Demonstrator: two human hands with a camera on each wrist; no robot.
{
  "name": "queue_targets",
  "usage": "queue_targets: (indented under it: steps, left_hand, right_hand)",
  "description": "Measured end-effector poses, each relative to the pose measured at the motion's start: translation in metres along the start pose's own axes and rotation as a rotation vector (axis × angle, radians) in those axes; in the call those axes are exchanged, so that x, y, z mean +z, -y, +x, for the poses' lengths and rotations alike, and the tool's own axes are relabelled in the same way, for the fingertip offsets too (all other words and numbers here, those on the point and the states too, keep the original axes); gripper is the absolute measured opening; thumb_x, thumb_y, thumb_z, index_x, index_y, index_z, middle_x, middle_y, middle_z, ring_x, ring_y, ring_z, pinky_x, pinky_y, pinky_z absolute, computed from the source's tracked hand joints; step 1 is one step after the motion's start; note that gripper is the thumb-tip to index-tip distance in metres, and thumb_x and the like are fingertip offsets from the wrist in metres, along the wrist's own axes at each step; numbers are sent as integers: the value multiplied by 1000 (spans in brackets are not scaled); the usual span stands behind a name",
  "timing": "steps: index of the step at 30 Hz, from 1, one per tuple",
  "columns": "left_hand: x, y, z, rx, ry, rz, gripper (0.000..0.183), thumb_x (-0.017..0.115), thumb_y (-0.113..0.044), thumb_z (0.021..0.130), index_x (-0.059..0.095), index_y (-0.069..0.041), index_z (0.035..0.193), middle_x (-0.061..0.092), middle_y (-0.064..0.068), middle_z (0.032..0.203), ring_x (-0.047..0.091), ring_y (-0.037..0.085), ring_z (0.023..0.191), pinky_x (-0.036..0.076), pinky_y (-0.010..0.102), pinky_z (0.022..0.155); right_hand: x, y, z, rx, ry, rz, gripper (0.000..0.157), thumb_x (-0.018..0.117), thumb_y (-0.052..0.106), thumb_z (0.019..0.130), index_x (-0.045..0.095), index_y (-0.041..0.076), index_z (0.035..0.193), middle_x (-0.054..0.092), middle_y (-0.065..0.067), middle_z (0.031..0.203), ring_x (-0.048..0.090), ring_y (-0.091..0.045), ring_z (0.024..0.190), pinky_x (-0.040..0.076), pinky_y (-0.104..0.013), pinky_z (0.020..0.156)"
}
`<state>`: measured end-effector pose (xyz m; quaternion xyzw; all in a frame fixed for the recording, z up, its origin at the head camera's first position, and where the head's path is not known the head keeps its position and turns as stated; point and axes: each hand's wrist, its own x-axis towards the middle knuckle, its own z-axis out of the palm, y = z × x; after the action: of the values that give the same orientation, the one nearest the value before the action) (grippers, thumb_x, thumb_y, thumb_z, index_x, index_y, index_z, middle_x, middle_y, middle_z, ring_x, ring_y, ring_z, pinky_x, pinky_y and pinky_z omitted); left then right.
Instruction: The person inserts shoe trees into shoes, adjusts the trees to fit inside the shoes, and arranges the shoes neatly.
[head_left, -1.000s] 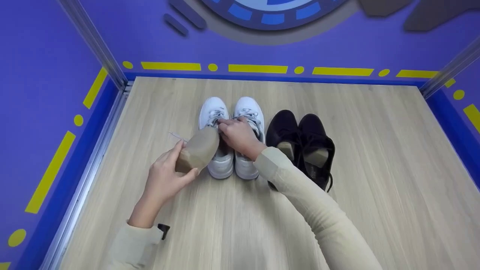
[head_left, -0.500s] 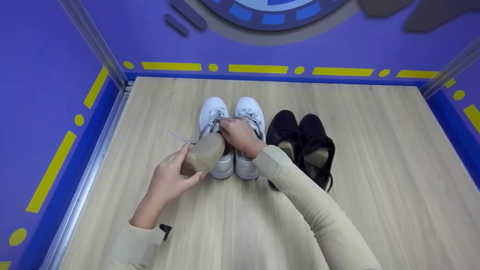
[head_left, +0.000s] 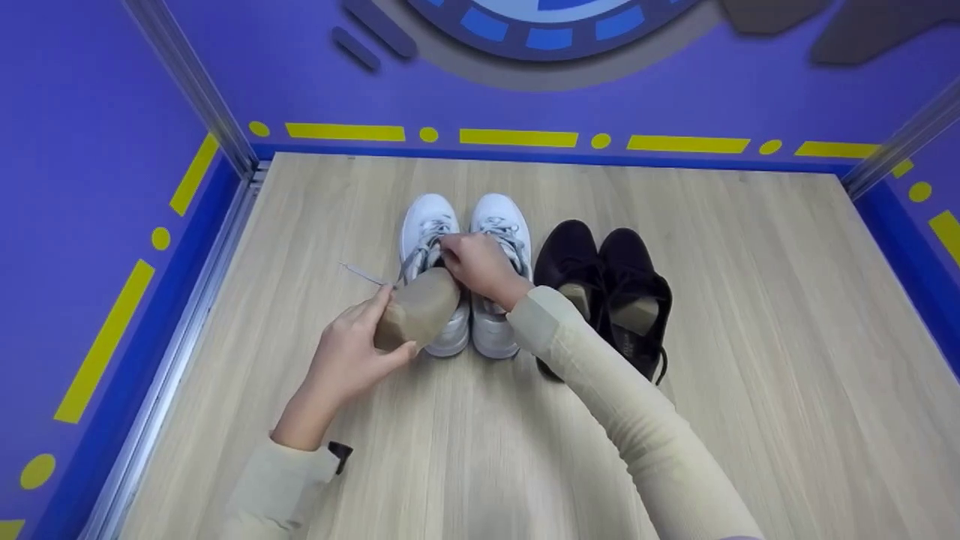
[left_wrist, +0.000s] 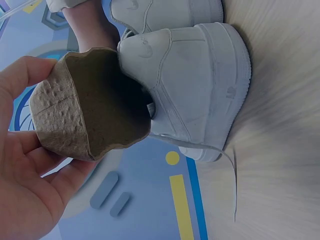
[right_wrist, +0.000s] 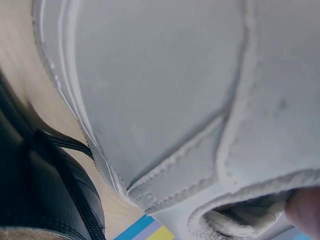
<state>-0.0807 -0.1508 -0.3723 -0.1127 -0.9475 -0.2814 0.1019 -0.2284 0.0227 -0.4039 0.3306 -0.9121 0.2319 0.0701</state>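
My left hand [head_left: 349, 356] holds a brown moulded-pulp shoe insert [head_left: 426, 304] between thumb and fingers, over the opening of the left white sneaker [head_left: 429, 214]. In the left wrist view the insert's hollow [left_wrist: 102, 102] side shows, its rounded end hidden toward the shoe. My right hand [head_left: 484, 262] pinches the left sneaker near its tongue; the fingertips are partly hidden. The right white sneaker [head_left: 495, 208] stands beside it, under my right wrist. A loose lace [left_wrist: 220, 150] trails from the left sneaker to the floor side.
Two black lace-up shoes [head_left: 566, 251] stand to the right, each with a pulp insert [head_left: 634, 315] inside. Everything rests on a wood-grain board [head_left: 750, 337]. Blue walls [head_left: 525, 105] with yellow marks rise at the back and sides.
My left hand has moved the insert rightward and slightly down, closer over the left sneaker's opening. My right hand stays at that shoe's tongue. The shoes keep their places.
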Motion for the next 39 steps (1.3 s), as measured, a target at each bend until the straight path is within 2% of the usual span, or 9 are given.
queue_targets:
  steps: [9,15,24,32,39]
  left_hand:
    - [5,-9,9,49,-7,60,74,70,-32,67,43,1,128,59,17,112,57,30,102,45,42,84]
    - [9,-15,12,51,-3,77,74,69,-31,67,44,2,127,60,18,110,58,31,99,46,42,81]
    - [16,-23,13,4,-64,101,70,68,-31,68,45,3,125,62,18,105,60,31,95,47,41,78]
    - [21,-32,13,-29,-117,117,56,71,-32,66,53,-3,110,66,14,97,62,30,86,48,42,70]
    - [24,-36,14,-35,-143,142,55,71,-31,65,55,-2,109,66,14,95,63,29,81,49,42,66]
  right_hand:
    - [-1,1,1,15,-5,0,15,49,8,83,55,6,70,58,-7,66,53,-20,61,45,-35,61]
    - [0,1,0,11,-13,1,16,49,9,84,54,6,69,57,-7,64,51,-18,59,45,-35,60]
    - [1,0,-1,-2,-33,-6,17,49,9,84,55,6,69,58,-7,63,51,-19,57,46,-35,59]
    - [-1,-1,0,-35,-14,9,16,50,9,84,55,5,70,59,-8,66,53,-19,60,46,-35,60]
    - [-3,-4,1,-73,23,1,15,50,9,85,55,5,72,61,-8,70,58,-21,64,47,-35,63]
